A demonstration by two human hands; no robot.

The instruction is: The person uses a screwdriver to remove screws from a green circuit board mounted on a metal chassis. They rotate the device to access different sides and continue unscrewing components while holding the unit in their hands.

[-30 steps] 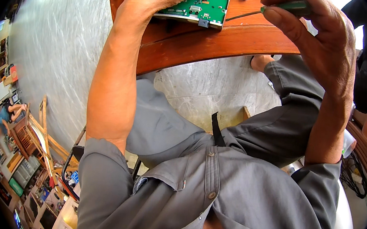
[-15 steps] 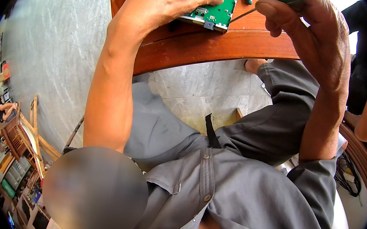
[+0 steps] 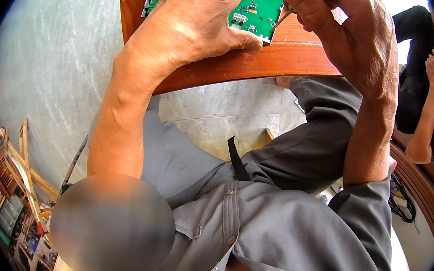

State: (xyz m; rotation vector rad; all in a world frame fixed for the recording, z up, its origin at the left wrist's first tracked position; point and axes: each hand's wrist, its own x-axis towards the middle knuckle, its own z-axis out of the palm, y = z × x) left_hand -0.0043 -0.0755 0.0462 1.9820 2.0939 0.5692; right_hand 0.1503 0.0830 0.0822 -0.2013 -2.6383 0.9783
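A green circuit board [image 3: 259,13] with small parts on it lies on the wooden table at the top of the view. My left hand [image 3: 202,20] reaches across it, gripping it, with the thumb along its near edge; the other fingertips are out of the picture. In my right hand [image 3: 346,40] is a screwdriver [image 3: 280,20], its green handle wrapped by the fingers and partly hidden. The thin metal shaft slants down to the right edge of the board. Whether the tip touches the board or sits in a gap there, I cannot tell.
The reddish-brown table [image 3: 307,61] has a curved front edge close to my legs. Another person's arm [image 3: 425,120] shows at the far right, above a coil of black cable [image 3: 404,203]. Wooden furniture [image 3: 6,171] and mixed clutter stand at the far left.
My left thumb has moved from the board's face down to its near edge. My right hand and the screwdriver have shifted left, closer to the board's side. The whole view has moved slightly.
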